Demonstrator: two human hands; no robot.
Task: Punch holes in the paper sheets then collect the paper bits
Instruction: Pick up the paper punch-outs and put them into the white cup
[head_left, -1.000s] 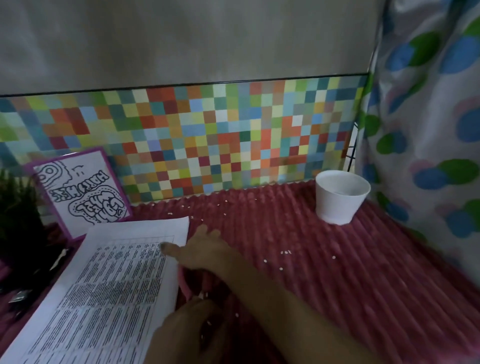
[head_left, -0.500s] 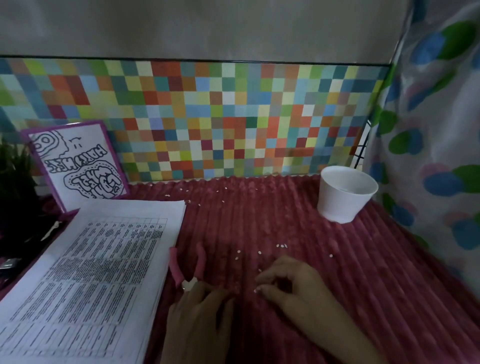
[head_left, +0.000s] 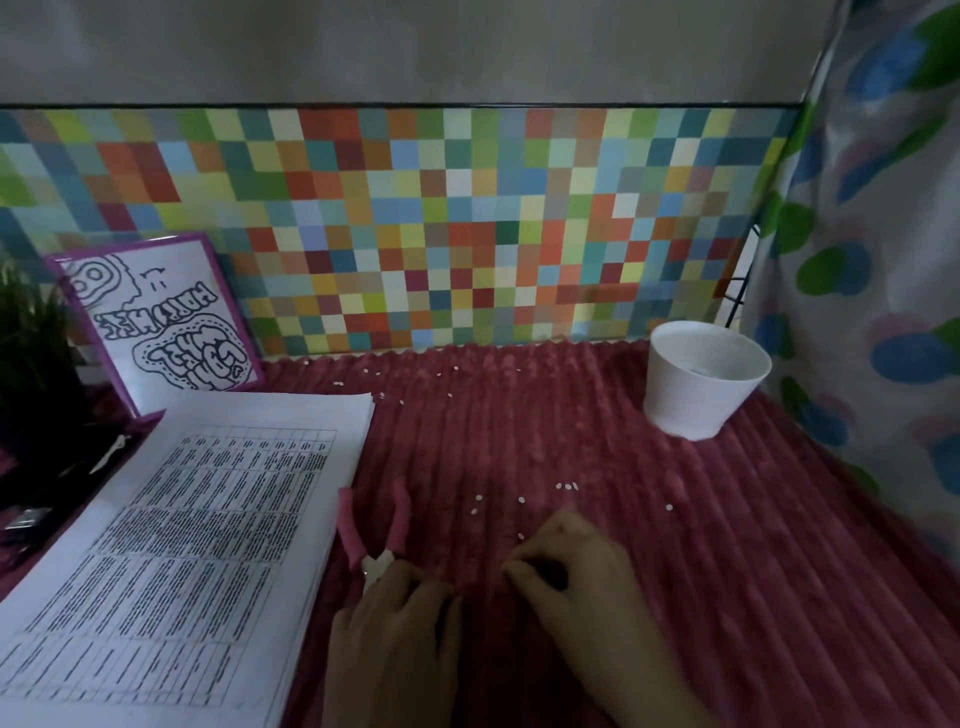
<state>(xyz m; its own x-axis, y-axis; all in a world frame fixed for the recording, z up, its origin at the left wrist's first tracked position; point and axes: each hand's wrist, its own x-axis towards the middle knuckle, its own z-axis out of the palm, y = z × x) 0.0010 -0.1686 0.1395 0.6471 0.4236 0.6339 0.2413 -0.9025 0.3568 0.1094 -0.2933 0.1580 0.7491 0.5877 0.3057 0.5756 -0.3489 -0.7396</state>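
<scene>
Bits (head_left: 566, 486) scattered on red tabletop (head_left: 727, 545), nearest just beyond right hand (head_left: 571, 566) | right fingers (head_left: 524, 574) curled, tips together on tabletop, held bit cannot be told | left hand (head_left: 395, 623) flat, fingers relaxed, beside punch (head_left: 400, 512)

1. Dark-pink ribbed plush cloth (head_left: 701, 561).
2. Wall band of small tiles (head_left: 415, 234): multicoloured checks.
3. White foam cup (head_left: 696, 400); white paper bits (head_left: 567, 486).
4. White paper sheets (head_left: 208, 519): black printed tables.
5. Pale fabric curtain (head_left: 883, 234): blue, green and pink spots.
</scene>
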